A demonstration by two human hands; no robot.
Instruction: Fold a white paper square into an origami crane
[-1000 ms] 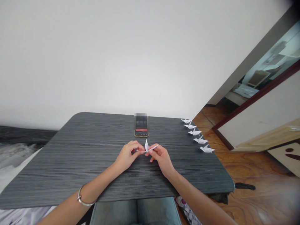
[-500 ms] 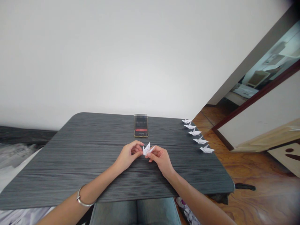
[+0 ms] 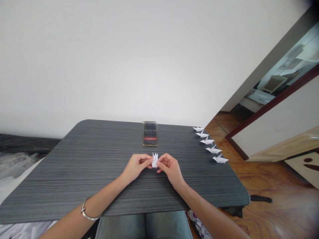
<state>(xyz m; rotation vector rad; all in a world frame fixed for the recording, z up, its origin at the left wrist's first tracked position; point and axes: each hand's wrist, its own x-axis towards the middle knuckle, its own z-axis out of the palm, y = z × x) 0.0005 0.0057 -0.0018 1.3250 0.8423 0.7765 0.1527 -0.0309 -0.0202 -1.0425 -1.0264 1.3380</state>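
A small white folded-paper crane [image 3: 155, 160] is held between my two hands above the dark table, its narrow points close together and facing up. My left hand [image 3: 136, 166] pinches its left side between thumb and fingers. On the other side, my right hand [image 3: 171, 167] grips the paper with thumb and bent fingers. The fingertips cover part of the lower folds.
The dark wood-grain table [image 3: 94, 159] stands against a white wall. Just beyond my hands lies a phone [image 3: 150, 134]. Several white paper cranes [image 3: 220, 159] form a row along the table's right edge. A wooden floor [image 3: 264, 186] shows at the right.
The paper's points, spread apart before, are now drawn together into a narrower shape. My left fingers have closed in on its side; my right hand has barely moved.
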